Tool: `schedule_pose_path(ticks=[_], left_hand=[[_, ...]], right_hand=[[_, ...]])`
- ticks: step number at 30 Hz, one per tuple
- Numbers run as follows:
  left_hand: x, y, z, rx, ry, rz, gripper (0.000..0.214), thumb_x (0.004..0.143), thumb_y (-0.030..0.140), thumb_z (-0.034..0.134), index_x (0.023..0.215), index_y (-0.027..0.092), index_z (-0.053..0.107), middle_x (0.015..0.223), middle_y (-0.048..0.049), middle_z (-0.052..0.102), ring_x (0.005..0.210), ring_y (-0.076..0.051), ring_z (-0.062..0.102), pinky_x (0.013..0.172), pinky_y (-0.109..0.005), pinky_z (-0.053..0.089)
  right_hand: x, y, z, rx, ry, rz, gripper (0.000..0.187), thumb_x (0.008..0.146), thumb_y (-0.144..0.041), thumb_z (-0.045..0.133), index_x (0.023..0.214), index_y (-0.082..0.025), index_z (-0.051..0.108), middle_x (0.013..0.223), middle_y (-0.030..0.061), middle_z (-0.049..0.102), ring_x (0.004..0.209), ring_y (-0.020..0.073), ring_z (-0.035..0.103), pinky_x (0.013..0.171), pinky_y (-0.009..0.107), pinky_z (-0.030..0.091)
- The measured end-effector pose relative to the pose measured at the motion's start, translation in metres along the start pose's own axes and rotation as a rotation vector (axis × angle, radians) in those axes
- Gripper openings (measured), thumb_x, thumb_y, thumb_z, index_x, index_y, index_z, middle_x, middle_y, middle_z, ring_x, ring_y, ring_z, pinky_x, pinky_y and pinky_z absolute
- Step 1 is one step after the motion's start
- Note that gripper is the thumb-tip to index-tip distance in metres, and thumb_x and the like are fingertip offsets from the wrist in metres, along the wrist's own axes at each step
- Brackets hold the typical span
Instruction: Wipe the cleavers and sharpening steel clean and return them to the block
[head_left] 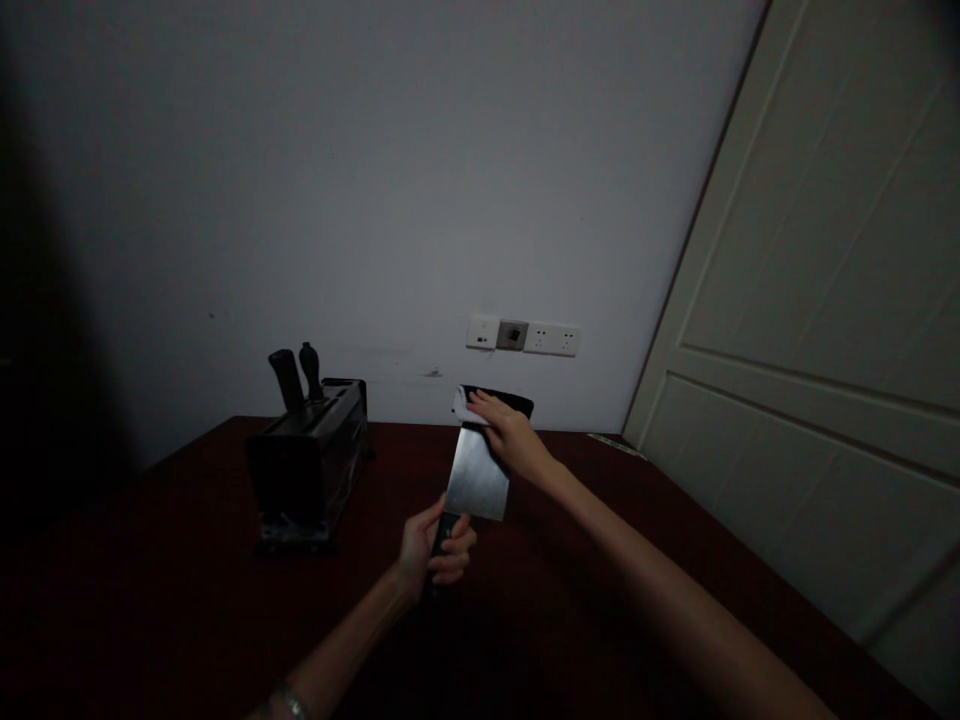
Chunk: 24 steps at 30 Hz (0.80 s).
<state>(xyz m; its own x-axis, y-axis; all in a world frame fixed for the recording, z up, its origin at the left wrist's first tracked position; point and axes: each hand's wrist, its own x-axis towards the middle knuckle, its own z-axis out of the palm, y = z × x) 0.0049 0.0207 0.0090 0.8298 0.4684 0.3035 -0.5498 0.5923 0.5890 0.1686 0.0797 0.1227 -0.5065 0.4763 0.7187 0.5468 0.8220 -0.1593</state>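
My left hand (pixel 439 548) is closed round the dark handle of a cleaver (pixel 478 478). Its broad metal blade points away from me, tilted slightly, above the dark red table. At the blade's far end my right hand (pixel 511 432) lies with fingers stretched over a white piece (pixel 460 404). Beside and behind that is a black object (pixel 510 400) whose kind I cannot make out. Part of the blade's right side is covered by the right hand. On the left stands a black knife block (pixel 307 465) with two dark handles (pixel 286 378) sticking up from it.
The dark red table (pixel 405 450) runs back to a pale wall (pixel 375 200). A row of sockets and switches (pixel 523 336) is set in the wall. A pale panelled door or cabinet (pixel 810 300) borders the right side. The light is dim.
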Motion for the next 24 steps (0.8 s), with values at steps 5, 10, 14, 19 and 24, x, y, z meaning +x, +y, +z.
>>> schedule_pose_path(ticks=[5, 10, 14, 19, 24], left_hand=[[0.0, -0.002, -0.011, 0.005, -0.026, 0.054, 0.033, 0.083, 0.043, 0.044, 0.068, 0.013, 0.044, 0.053, 0.0069, 0.031, 0.029, -0.001, 0.016, 0.027, -0.014, 0.019], [0.002, -0.005, -0.007, -0.002, -0.023, 0.012, 0.038, 0.086, 0.046, 0.037, 0.068, 0.014, 0.044, 0.052, 0.0066, 0.032, 0.029, -0.001, 0.016, 0.027, -0.014, 0.02], [0.001, -0.003, 0.0, -0.002, -0.02, 0.0, 0.041, 0.087, 0.048, 0.033, 0.066, 0.014, 0.043, 0.052, 0.0066, 0.03, 0.028, -0.001, 0.015, 0.027, -0.014, 0.019], [-0.003, 0.002, -0.007, 0.021, 0.077, 0.072, 0.036, 0.083, 0.043, 0.043, 0.064, 0.014, 0.042, 0.05, 0.0071, 0.03, 0.029, -0.001, 0.013, 0.027, -0.013, 0.016], [-0.003, 0.001, -0.007, 0.021, 0.117, 0.058, 0.035, 0.079, 0.043, 0.048, 0.063, 0.013, 0.045, 0.05, 0.0066, 0.032, 0.029, -0.001, 0.015, 0.027, -0.014, 0.015]], right_hand=[[-0.056, -0.037, 0.027, 0.054, -0.131, -0.116, 0.047, 0.08, -0.003, 0.042, 0.126, -0.014, 0.047, 0.133, 0.0125, 0.046, 0.129, 0.0179, 0.033, 0.105, 0.043, 0.033], [-0.042, -0.02, 0.012, 0.024, -0.148, -0.156, 0.047, 0.08, -0.002, 0.039, 0.125, -0.015, 0.048, 0.131, 0.012, 0.048, 0.126, 0.017, 0.037, 0.104, 0.042, 0.034], [-0.007, 0.002, 0.001, -0.043, -0.018, -0.044, 0.042, 0.081, -0.003, 0.04, 0.12, -0.011, 0.053, 0.13, 0.0151, 0.049, 0.126, 0.0195, 0.038, 0.105, 0.042, 0.032], [-0.04, -0.036, 0.026, 0.02, -0.076, -0.114, 0.039, 0.082, -0.01, 0.046, 0.121, -0.011, 0.052, 0.13, 0.0137, 0.049, 0.126, 0.019, 0.038, 0.105, 0.039, 0.034], [-0.064, -0.055, 0.028, 0.018, -0.089, -0.149, 0.038, 0.086, -0.026, 0.05, 0.122, -0.015, 0.052, 0.125, 0.0108, 0.054, 0.123, 0.019, 0.042, 0.103, 0.041, 0.036]])
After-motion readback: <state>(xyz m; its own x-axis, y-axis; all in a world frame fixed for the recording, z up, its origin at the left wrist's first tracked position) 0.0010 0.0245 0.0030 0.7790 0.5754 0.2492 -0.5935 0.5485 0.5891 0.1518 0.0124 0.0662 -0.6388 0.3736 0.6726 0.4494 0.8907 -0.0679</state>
